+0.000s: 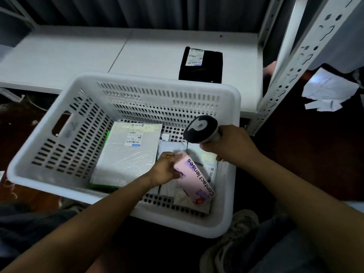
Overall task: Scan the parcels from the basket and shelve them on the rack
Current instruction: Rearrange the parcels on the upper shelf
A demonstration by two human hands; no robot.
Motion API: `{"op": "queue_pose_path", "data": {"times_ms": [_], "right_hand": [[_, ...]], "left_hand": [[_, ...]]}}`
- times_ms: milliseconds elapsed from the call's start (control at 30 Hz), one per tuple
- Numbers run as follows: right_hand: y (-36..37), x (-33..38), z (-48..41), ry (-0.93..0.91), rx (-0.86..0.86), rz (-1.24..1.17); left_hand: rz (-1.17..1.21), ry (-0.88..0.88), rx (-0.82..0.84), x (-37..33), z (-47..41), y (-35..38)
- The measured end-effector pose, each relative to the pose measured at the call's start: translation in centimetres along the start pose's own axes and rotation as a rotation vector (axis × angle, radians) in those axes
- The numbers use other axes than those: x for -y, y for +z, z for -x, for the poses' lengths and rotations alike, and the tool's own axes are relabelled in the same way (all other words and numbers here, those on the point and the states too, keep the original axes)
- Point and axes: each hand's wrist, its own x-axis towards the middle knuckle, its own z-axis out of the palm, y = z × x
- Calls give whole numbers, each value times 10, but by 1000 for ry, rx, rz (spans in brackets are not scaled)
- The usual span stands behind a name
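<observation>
A white slotted basket (65,123) stands on the floor in front of me. Inside it, my left hand (165,170) grips the upper end of a pink box printed "Contact lenses" (197,178), tilted over the parcels below. My right hand (228,144) holds a grey and white barcode scanner (201,129) by its handle, head just above the pink box. A large white bubble mailer with a label (126,152) lies flat in the basket's left half. More white parcels (208,166) lie under the pink box. A black parcel with a label (201,66) lies on the rack's white shelf (78,56).
The rack's perforated white upright (291,62) rises at the right, close to the basket's far corner. Crumpled white paper (329,89) lies on the dark floor beyond it. My shoe (236,233) sits by the basket's near right corner.
</observation>
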Motion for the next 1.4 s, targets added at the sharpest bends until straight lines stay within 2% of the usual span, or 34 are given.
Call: {"op": "queue_pose_path", "data": {"times_ms": [167, 400, 500, 633, 867, 1067, 1233, 1400], "right_hand": [[0, 3, 0, -13, -4, 5], [1, 9, -1, -16, -7, -20], [1, 12, -1, -15, -11, -27], [1, 13, 2, -7, -19, -74], [-5, 7, 6, -4, -43, -93], [-11, 19, 5, -24, -52, -162], [-8, 30, 7, 4, -100, -250], [-11, 46, 12, 24, -200, -340]], "left_hand": [[104, -34, 19, -5, -12, -3], [176, 24, 80, -18, -15, 4], [-28, 88, 132, -30, -8, 14], [-153, 192, 195, -43, 0, 44], [33, 105, 36, -45, 5, 23], [165, 77, -271, -43, 38, -21], [596, 18, -507, -54, 78, -55], [748, 103, -584, -72, 118, -81]]}}
